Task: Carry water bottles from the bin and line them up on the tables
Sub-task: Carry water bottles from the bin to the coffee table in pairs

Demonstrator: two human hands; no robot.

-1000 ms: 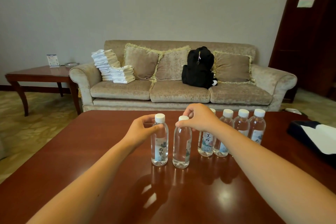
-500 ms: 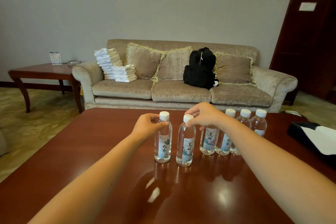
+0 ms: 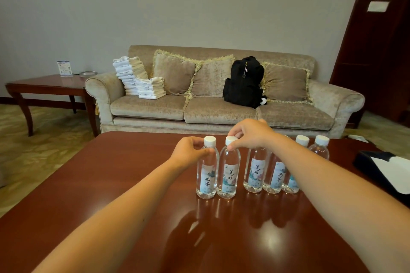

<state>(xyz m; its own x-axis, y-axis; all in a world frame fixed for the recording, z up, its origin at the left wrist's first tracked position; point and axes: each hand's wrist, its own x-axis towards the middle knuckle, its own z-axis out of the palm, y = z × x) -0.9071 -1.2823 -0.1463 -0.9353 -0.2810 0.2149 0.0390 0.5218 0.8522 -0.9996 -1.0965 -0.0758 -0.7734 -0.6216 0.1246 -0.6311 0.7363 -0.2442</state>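
1. Since half a second ago, the leftmost bottle (image 3: pixel 206 175) has been drawn in toward the second bottle (image 3: pixel 228 175). The gap seen between them then has closed, and the two now stand upright just beside each other, bodies touching or nearly so.
2. Both bottles stand on the glossy wooden table (image 3: pixel 133 173) directly in front of the sofa (image 3: pixel 221 113), roughly opposite its middle cushion.
3. The left hand (image 3: pixel 188 150) grasps the leftmost bottle at its shoulder, just below the white cap. The thumb and fingers are curled round the clear plastic.
4. The right hand (image 3: pixel 250 134) reaches over from above and pinches the white cap of the second bottle between thumb and fingertips.
5. A row of four more bottles (image 3: pixel 255 170) stands on the same table, toward the sofa's right end. A small gap separates that row from the second bottle. The right forearm crosses in front of the row and hides parts of it.
6. A black backpack (image 3: pixel 243 84) sits upright on the sofa seat, between two cushions.
7. Two stacks of folded towels (image 3: pixel 137 80) rest on the sofa's left seat, against its left arm.
8. A side table (image 3: pixel 48 84) stands just beyond the sofa's left arm and carries a small card stand (image 3: pixel 64 68).
9. A dark tray with a white sheet (image 3: pixel 377 166) lies on the table, in front of the sofa's right arm.
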